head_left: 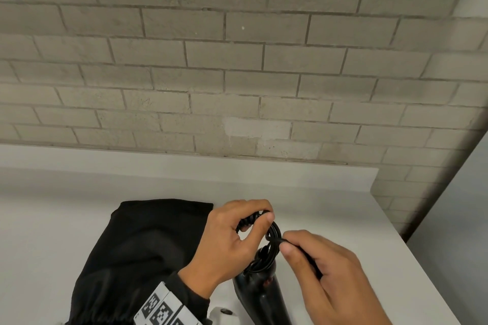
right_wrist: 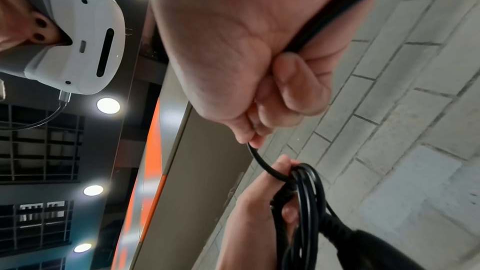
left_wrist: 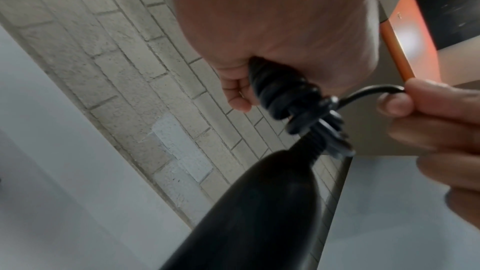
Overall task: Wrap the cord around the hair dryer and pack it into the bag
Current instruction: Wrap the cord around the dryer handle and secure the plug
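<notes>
Bricks make up the grey wall behind the white tabletop, which fills the low part of the head view. A black bag lies flat on the tabletop near its front edge, left of the hands. Only the head view shows the bag.

Just right of the bag is the black hair dryer, with its handle end pointing up and away. The left wrist view shows its round dark body from close up, with the ribbed neck where the cord comes out.

The left hand has its fingers curled round a bundle of cord loops above the dryer. The right wrist view shows these loops best, hanging side by side from that hand.

The right hand is just beside the left. Its thumb and first finger pinch one loose strand of cord. In the right wrist view the strand runs from the pinching fingers down to the loops. That view also shows a white headset and round ceiling lights.
</notes>
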Demonstrator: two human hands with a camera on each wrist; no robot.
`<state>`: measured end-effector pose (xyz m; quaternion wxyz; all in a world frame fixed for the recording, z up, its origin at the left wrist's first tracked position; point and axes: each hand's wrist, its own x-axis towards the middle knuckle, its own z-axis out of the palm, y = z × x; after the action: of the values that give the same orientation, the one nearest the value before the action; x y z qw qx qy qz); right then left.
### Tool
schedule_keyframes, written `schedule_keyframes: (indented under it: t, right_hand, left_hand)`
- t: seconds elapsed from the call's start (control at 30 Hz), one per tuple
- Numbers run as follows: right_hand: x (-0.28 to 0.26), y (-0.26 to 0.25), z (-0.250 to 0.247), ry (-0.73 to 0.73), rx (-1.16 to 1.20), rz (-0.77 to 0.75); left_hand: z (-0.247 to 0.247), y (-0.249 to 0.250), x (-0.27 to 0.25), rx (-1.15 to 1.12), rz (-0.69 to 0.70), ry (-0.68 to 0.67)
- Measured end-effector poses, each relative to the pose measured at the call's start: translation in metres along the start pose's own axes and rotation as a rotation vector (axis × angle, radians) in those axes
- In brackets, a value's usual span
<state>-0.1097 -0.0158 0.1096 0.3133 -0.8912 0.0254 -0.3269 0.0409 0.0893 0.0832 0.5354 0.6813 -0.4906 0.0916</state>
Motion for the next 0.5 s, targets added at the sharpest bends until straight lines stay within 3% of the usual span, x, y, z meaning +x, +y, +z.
schedule_keyframes:
  t: [0.2, 0.5]
  right_hand:
    - [0.020, -0.002, -0.015, 0.042, 0.059, -0.029]
    - [0.041, -0.002, -0.018, -0.011, 0.225, 0.063]
  left_hand:
    - [-0.003, -0.003, -0.002, 0.068, 0.036, -0.026]
    - [-0.009, 0.002, -0.006, 0.041, 0.087, -0.168]
